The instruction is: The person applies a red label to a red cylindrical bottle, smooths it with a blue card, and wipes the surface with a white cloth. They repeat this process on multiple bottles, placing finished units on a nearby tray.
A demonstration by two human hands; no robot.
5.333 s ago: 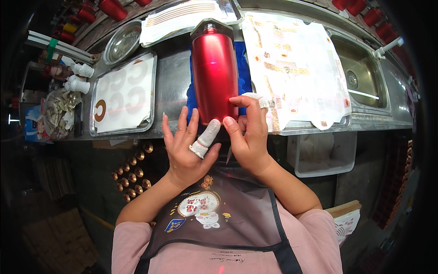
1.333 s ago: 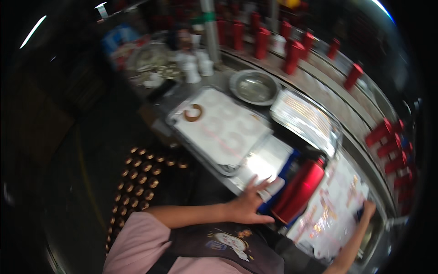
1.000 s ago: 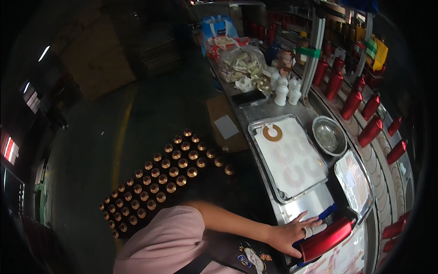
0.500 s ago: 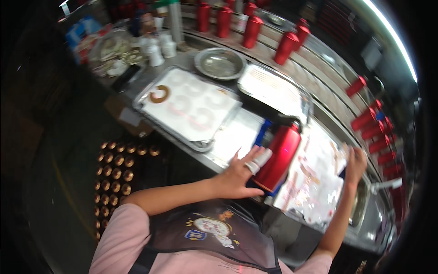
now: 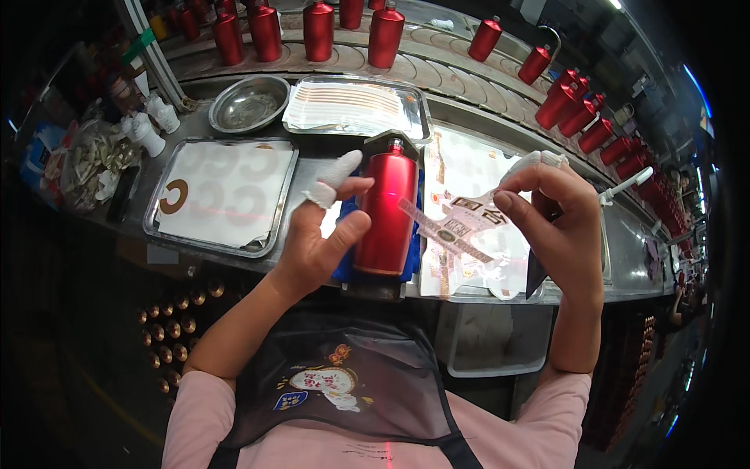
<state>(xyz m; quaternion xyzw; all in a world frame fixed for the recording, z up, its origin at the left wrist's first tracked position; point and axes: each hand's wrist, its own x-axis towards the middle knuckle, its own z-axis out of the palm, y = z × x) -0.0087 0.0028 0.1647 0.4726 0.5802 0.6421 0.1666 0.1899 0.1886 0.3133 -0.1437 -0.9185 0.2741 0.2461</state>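
Observation:
A red metallic bottle (image 5: 387,211) lies in a blue cradle (image 5: 344,270) in front of me, its neck pointing away. My left hand (image 5: 316,234) is open at the bottle's left side, with white wraps on its fingers and nothing in its grasp. Between thumb and forefinger, my right hand (image 5: 566,211) pinches a clear printed decal (image 5: 461,223), which stretches left toward the bottle's right side. I cannot tell whether the decal touches it. Beneath the right palm shows a dark pointed flat piece (image 5: 535,275); how it is held is hidden.
A decal sheet (image 5: 469,285) lies right of the cradle. To the left sits a tray (image 5: 258,246) with ring-shaped pieces on white paper; behind are a metal bowl (image 5: 250,102) and a tray of striped strips (image 5: 351,105). Red bottles (image 5: 319,31) line the conveyor (image 5: 445,74) beyond.
The view has swung right and levelled. My right hand has come from the sheet's far edge toward the bottle with a decal pinched in it. My left hand remains open beside the bottle.

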